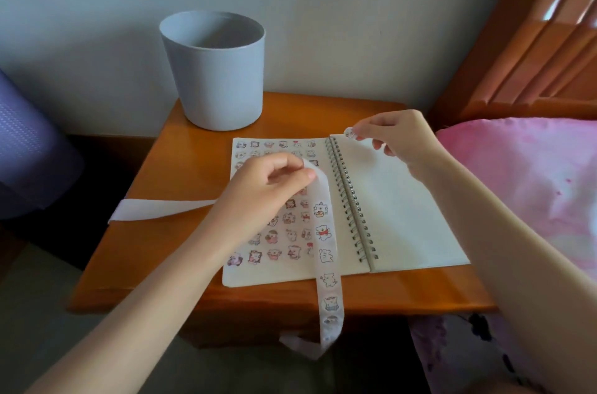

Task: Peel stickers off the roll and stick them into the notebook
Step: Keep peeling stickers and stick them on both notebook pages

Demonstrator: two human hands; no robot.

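While near notebook (403, 216), sticker (349, 132) in right grip (400, 143).

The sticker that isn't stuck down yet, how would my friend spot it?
Find the open notebook on the wooden table, then its blank right page. At that page's top corner by the spiral, the right hand pinches one small round sticker. All the others sit on the left page or the strip.

Home bedroom: wooden nightstand (168, 232) against plain wall (323, 6), wooden headboard (533, 64) and pink bedding (533, 183) at its right edge.
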